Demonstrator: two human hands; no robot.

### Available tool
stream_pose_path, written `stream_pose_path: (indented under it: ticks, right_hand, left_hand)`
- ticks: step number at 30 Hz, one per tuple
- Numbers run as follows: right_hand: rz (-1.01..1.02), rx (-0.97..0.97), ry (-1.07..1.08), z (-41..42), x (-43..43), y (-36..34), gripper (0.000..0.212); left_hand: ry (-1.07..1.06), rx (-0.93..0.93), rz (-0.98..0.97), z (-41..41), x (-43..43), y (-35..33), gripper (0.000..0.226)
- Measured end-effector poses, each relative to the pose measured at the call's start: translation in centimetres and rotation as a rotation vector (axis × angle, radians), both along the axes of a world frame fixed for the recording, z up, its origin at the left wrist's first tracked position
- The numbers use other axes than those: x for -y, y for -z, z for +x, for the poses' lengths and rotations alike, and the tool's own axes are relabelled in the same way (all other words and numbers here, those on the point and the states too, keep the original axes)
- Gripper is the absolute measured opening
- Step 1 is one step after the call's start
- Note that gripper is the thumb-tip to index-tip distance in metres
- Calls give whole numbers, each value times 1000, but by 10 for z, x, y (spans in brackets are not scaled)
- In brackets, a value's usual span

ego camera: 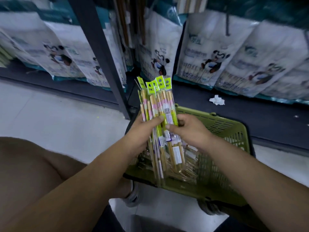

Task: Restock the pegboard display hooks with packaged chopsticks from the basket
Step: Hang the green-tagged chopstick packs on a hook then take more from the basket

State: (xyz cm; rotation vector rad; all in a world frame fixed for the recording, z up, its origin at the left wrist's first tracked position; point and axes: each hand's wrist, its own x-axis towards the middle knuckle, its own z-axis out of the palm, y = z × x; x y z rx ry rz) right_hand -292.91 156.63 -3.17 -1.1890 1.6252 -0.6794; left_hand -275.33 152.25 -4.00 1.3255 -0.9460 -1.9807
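Chopstick packs [160, 101] in both hands [143, 131] [189, 131], above basket [234, 129]

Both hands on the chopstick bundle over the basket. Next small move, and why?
Probably peel the front pack off with the right hand while the left hand grips the bundle. The right thumb lies on that pack, and the header tabs are fanned apart.

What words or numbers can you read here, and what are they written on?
"50": low on the white panda bag, the only text I can read.
Characters on the green tags of the chopstick packs: too blurred to read.
Print on the white stickers on the packs: too small.
Larger print on the bags: blurred.
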Motion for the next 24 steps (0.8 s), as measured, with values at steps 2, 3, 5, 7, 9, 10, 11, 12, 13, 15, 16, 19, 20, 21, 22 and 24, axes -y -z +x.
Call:
stream_pose_path:
  ticks: [2, 3, 5, 7, 9, 10, 11, 12, 13, 15, 16, 19, 20, 21, 22, 24]
  right_hand:
    - [-62, -1, 10, 0, -5, -27, 16]
    - [-109, -53, 16, -3, -7, -39, 23]
    - [-189, -172, 12, -7, -11, -65, 28]
    - [-254, -295, -54, -10, -14, -92, 23]
    - [-298, -438, -138, -13, -16, -117, 27]
    - [-313, -475, -162, -15, -16, -129, 29]
    - [-328, -478, -170, -18, -16, -141, 30]
    - [-337, -462, -163, -21, -15, -152, 31]
    - [-349, -445, -145, -24, -14, -163, 29]
    - [-392, -432, -66, -30, -11, -183, 21]
    - [-417, -420, -9, -33, -10, -193, 15]
    - [-484, -308, 116, -41, -4, -224, 16]
    - [-508, -286, 137, -44, -3, -234, 16]
    - [-533, -278, 157, -46, -2, -245, 15]
    - [-557, -277, 180, -49, -1, -255, 15]
    - [-600, -275, 233, -56, 2, -274, 18]
  left_hand:
    - [2, -90, -29, -10, -1, -20, 33]
    - [-2, -104, -53, -15, -1, -30, 33]
    - [-19, -128, -107, -24, -1, -49, 33]
    - [-53, -130, -155, -33, 0, -68, 31]
    - [-82, -127, -196, -39, 3, -87, 31]
    - [-80, -129, -224, -40, 5, -97, 32]
    - [-74, -126, -257, -41, 6, -107, 34]
    - [-65, -120, -294, -42, 9, -117, 36]
    - [-55, -121, -334, -44, 11, -127, 37]
    - [-36, -118, -415, -50, 16, -151, 37]
    - [-32, -112, -454, -53, 20, -163, 39]
    - [13, -103, -581, -66, 32, -201, 39]
    - [33, -108, -612, -70, 36, -212, 39]
    - [49, -118, -636, -74, 39, -222, 39]
    - [63, -125, -660, -78, 43, -233, 42]
    - [89, -128, -721, -87, 50, -252, 46]
